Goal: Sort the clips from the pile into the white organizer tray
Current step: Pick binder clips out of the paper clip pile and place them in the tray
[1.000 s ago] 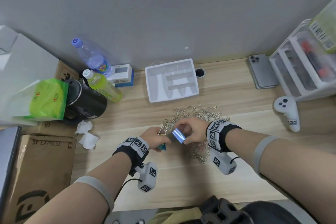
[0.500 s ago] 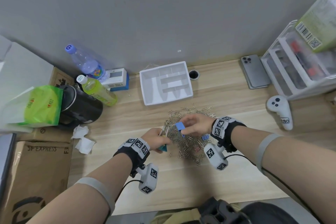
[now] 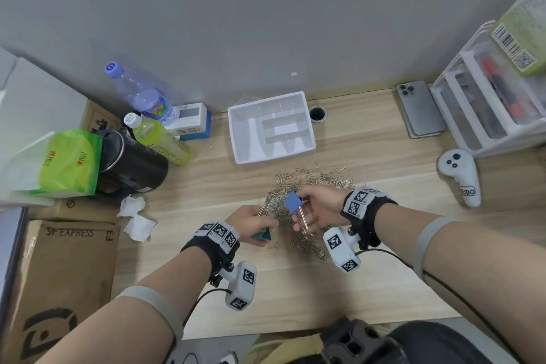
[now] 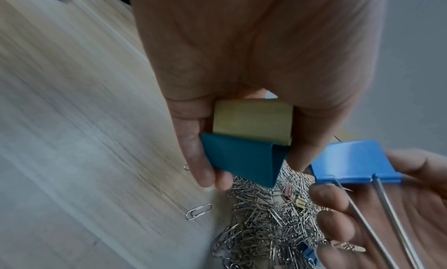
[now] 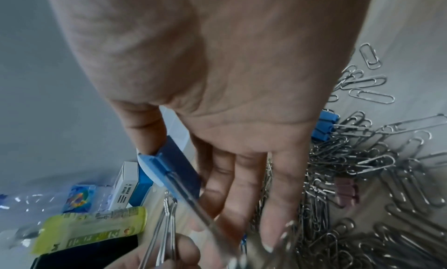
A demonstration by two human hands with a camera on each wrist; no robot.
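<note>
Two large binder clips were held above the wooden desk (image 3: 369, 139). One blue clip (image 3: 292, 202), a flat folded-metal body with two wire handles, was pinched by the right hand (image 3: 317, 204) at its upper edge, handles trailing toward 6 o'clock. One teal clip (image 4: 244, 158) and one yellow clip (image 4: 252, 120) were gripped together in the left hand (image 3: 251, 223). One loose pile of silver wire paper clips (image 3: 310, 183) lay beneath. One white compartmented organizer tray (image 3: 236, 133) stood at 12 o'clock from the pile.
</note>
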